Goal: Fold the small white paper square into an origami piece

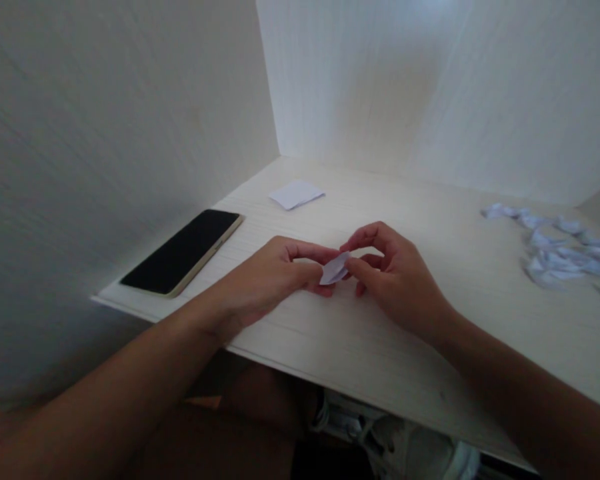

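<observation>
A small folded piece of white paper (335, 269) is held just above the table between my two hands. My left hand (295, 265) grips its left end between thumb and fingers. The thumb and fingertips of my right hand (387, 273) pinch its upper right end. Part of the paper is hidden behind the fingers. Beyond my hands lies a flat stack of white paper (297, 195), or a folded sheet; I cannot tell which.
A phone (183, 253) in a pale case lies screen up at the left edge. Several crumpled or folded white paper pieces (560, 257) lie in a heap at the right. Pale walls (360, 87) enclose the white table (420, 200) at the left and back.
</observation>
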A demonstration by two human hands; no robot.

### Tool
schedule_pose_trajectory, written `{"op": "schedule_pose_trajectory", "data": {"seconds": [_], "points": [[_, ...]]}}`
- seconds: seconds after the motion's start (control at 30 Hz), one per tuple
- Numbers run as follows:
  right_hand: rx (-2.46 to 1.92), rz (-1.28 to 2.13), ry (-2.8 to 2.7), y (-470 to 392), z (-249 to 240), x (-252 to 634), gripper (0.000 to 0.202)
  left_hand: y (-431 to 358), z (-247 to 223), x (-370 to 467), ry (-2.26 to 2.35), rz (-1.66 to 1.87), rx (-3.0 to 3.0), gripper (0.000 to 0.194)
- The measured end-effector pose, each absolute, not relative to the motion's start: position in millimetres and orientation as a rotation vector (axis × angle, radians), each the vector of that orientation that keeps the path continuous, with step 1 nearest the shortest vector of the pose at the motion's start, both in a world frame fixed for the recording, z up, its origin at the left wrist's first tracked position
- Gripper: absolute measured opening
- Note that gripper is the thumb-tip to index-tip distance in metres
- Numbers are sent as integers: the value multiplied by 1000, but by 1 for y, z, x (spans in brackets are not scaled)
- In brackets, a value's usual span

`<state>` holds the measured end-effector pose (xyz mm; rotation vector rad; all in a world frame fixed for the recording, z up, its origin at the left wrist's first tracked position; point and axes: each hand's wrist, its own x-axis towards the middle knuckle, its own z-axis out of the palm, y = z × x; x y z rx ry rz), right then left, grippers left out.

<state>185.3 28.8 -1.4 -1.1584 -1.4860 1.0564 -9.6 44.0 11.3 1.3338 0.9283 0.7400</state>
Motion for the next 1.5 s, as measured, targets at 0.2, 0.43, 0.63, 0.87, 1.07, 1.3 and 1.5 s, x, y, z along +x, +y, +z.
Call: {"op": "schedule_pose_trajectory", "data": {"seconds": [0.2,0.43,0.63,0.87,1.07,1.3,1.5], "points": [[-1137,1013,-1765,35,-2,198,15,53,12,-20,934,697,1403,31],[-1125,1210,-1919,44,-2,213,13,62,19,-38,924,551,1494,6],[-1154,1259,-1886,48,0,220,12,54,24,-42,901,468,1731,20],[-1150,1173,-1974,43,-2,224,18,46,16,-36,938,598,1979,19],[-1110,797,-2082,35,-4,224,16,41,14,-32,1015,714,2032,16],[-997,668,-2077,30,-2,221,12,38,16,-32,1010,809,2064,12],[-925,499,-2074,25,-1,219,15,34,15,-27,1108,899,1930,7]]}}
